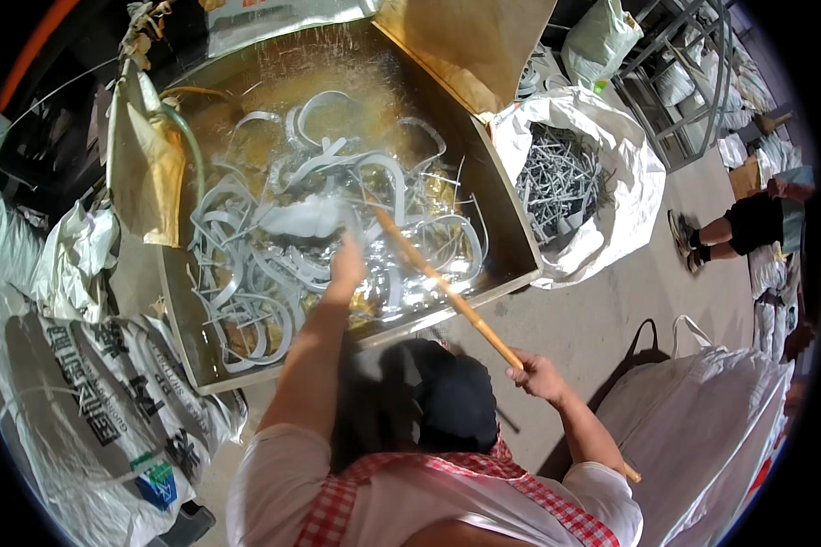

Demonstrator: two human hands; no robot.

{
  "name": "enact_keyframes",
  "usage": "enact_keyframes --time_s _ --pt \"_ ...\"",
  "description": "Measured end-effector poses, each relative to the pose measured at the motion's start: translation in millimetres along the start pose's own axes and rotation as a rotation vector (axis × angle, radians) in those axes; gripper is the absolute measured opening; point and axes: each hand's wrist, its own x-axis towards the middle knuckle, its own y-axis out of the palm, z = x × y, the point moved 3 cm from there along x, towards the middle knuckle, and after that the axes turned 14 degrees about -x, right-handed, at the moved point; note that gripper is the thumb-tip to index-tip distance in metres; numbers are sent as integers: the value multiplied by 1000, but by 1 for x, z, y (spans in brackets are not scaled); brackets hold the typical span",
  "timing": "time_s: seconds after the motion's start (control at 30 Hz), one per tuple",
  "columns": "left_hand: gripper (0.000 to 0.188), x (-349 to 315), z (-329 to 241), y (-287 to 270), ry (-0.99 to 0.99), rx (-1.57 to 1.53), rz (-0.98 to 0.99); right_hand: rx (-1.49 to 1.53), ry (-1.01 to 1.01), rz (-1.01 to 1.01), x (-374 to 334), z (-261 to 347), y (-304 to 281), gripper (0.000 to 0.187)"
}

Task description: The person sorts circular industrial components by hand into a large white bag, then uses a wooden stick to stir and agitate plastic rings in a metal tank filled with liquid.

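My left hand (348, 263) reaches over the middle of a wide metal tray (518, 283). Its fingers are smeared by motion and appear closed on a blurred whitish plastic piece (303, 217). Around it lie several curled pale grey plastic strips (388, 178) in a tangle, wet in shallow water. My right hand (540, 376) is closed around a long bamboo stick (456, 301) outside the tray's near right edge. The stick slants up and left, its far tip among the strips beside my left hand.
Right of the tray stands a white woven sack (625, 205) filled with short grey strips (561, 178). A large white sack (693, 438) is at the near right, printed sacks (109, 401) at the near left. Water falls at the tray's far side. Another person's legs (716, 234) show far right.
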Motion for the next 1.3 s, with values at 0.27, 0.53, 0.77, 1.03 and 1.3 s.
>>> enact_keyframes --time_s 0.27,0.53,0.77,1.03,1.3 --pt "55 -2 -30 -75 276 -154 42 243 110 109 -8 -3 -26 42" --pt "53 -23 -66 -280 256 -297 194 496 30 327 -78 -13 -58 38" --pt "25 -93 -132 -373 242 -844 -158 441 94 211 -140 -48 -49 35" --pt "33 -117 -199 -282 321 -719 -103 530 -61 65 -212 -98 -38 34" --pt "30 -168 -310 -98 40 -968 577 959 -27 -408 -237 -203 7 36"
